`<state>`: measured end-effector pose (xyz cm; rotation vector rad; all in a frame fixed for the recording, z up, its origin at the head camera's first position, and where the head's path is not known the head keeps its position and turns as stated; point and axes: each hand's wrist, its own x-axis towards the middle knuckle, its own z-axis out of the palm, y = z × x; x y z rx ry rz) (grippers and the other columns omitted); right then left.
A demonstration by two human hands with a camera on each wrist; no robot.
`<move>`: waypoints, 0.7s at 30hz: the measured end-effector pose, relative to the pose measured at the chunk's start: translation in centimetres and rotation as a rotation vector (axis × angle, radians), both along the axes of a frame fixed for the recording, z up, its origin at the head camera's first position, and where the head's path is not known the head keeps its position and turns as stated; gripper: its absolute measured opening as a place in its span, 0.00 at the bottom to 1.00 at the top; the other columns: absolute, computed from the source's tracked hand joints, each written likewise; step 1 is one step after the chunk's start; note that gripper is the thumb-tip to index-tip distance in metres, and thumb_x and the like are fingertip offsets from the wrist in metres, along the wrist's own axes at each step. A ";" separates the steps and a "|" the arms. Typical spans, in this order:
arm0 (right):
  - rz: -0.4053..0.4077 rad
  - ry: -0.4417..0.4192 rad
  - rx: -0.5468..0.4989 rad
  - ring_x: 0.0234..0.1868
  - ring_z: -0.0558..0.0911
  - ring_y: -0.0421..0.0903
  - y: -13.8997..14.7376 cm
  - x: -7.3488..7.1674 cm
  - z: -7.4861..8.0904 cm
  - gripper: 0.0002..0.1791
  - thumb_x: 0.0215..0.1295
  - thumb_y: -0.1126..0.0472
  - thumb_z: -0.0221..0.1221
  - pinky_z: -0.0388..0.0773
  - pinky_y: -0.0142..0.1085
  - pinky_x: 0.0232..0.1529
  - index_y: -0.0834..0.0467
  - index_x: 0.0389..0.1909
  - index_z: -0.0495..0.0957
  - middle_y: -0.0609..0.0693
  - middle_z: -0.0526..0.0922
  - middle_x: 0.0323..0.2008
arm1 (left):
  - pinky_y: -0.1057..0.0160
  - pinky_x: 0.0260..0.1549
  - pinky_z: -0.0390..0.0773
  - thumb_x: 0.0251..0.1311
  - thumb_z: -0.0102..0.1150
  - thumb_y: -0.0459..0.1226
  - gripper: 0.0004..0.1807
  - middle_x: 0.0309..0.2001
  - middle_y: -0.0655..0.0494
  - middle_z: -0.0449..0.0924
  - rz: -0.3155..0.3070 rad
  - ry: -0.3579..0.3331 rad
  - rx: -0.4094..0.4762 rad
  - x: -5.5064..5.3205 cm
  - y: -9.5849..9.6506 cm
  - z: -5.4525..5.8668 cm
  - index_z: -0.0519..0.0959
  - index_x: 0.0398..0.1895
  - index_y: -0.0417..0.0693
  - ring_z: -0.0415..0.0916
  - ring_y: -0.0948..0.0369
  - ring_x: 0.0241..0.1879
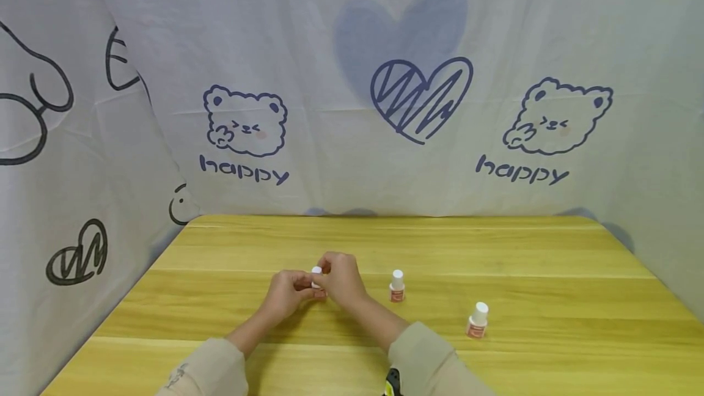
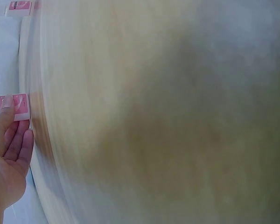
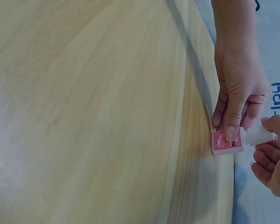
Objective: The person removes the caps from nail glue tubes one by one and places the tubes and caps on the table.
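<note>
A small white bottle with a pink label (image 3: 220,148) stands upright on the table between both hands. My left hand (image 1: 285,296) grips its body low down, with the thumb over the label, as the left wrist view also shows. From the other side my right hand (image 1: 343,281) pinches the bottle's white cap (image 3: 260,135) between thumb and fingers. In the head view the fingers hide most of the bottle, and only the top of the cap and a little of the body show.
Two similar capped bottles stand to the right: one bottle (image 1: 397,286) near the right hand, another bottle (image 1: 477,321) farther right and closer to me. The wood-grain table (image 1: 550,261) ends at the back against a white curtain (image 1: 330,164) printed with bears and hearts.
</note>
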<state>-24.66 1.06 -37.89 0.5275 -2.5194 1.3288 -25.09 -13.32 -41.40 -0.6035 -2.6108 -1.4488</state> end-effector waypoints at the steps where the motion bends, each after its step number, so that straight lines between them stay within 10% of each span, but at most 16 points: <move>1: 0.009 -0.004 -0.003 0.20 0.70 0.35 0.0 0.0 0.0 0.06 0.52 0.67 0.66 0.70 0.23 0.21 0.64 0.22 0.79 0.54 0.82 0.22 | 0.68 0.30 0.82 0.48 0.65 0.30 0.10 0.33 0.41 0.85 -0.001 -0.002 0.002 0.0 0.0 0.0 0.84 0.35 0.34 0.84 0.52 0.33; 21: 0.116 -0.053 0.027 0.33 0.79 0.45 0.5 -0.4 0.4 0.06 0.54 0.72 0.61 0.77 0.28 0.31 0.69 0.33 0.81 0.58 0.84 0.31 | 0.69 0.31 0.82 0.47 0.66 0.31 0.12 0.35 0.41 0.85 0.019 -0.029 0.003 0.1 0.1 -0.1 0.83 0.37 0.35 0.84 0.53 0.33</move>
